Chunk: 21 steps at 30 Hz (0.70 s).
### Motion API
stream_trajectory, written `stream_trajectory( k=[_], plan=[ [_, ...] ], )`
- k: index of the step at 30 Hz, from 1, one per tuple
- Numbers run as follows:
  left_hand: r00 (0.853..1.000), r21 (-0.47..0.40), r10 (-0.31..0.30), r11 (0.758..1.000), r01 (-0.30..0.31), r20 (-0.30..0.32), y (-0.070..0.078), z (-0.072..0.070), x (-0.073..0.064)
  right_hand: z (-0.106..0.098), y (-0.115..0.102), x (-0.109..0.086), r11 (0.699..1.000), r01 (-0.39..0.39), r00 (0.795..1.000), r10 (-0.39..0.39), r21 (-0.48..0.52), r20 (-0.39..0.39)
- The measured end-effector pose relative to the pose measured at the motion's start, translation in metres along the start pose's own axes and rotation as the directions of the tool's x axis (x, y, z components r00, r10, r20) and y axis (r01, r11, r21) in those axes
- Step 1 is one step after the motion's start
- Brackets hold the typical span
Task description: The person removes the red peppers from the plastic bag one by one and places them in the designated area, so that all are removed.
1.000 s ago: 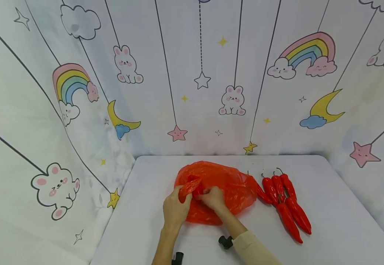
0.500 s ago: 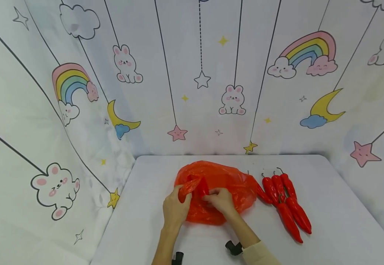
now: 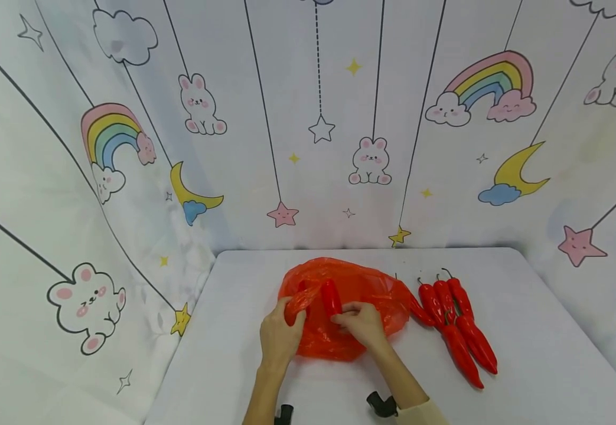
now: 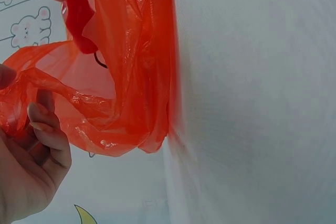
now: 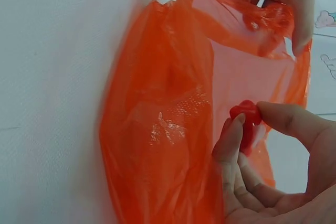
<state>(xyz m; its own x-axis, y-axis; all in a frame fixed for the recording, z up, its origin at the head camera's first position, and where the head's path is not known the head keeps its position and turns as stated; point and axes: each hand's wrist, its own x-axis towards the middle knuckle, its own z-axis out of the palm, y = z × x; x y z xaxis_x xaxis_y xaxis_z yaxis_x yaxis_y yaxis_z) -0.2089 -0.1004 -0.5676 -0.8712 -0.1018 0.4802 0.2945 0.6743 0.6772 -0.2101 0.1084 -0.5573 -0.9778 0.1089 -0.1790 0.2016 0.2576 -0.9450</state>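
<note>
An orange-red plastic bag point(image 3: 377, 295) lies on the white table, its mouth facing up near the hands. My left hand point(image 3: 280, 333) grips the bunched edge of the mouth; in the left wrist view its fingers curl around the thin plastic point(image 4: 68, 95). Between thumb and fingertips, my right hand point(image 3: 363, 324) pinches one end of a glossy red chili pepper point(image 3: 331, 298). The left wrist view shows the pepper's dark stem end pointing down into the bag opening. From the right wrist, the pepper point(image 5: 247, 116) appears end-on at the fingertips. What lies inside the bag is hidden.
Several red chili peppers point(image 3: 459, 348) lie grouped on the table point(image 3: 531, 330) right of the bag, one against its edge. Black wrist devices point(image 3: 382, 404) sit under the forearms. A patterned cloth point(image 3: 308, 177) hangs behind and at the sides.
My right hand has moved slightly right, drawing the chili pepper up into view at the bag's mouth. The left hand keeps its grip in place. The peppers on the table have not moved.
</note>
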Motion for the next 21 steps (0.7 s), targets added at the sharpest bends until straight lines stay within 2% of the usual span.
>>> stream_trajectory(
  k=[8,21],
  plan=[
    [1.000,-0.001,0.004,1.000,-0.004,-0.009,0.000,0.001,0.001,-0.011,0.000,-0.014,0.998,-0.028,1.000,0.027,0.054,0.007],
    [1.000,-0.017,-0.016,1.000,0.016,-0.003,-0.002,0.001,0.001,-0.025,0.001,-0.033,0.995,-0.042,0.998,0.045,0.088,-0.033]
  ],
)
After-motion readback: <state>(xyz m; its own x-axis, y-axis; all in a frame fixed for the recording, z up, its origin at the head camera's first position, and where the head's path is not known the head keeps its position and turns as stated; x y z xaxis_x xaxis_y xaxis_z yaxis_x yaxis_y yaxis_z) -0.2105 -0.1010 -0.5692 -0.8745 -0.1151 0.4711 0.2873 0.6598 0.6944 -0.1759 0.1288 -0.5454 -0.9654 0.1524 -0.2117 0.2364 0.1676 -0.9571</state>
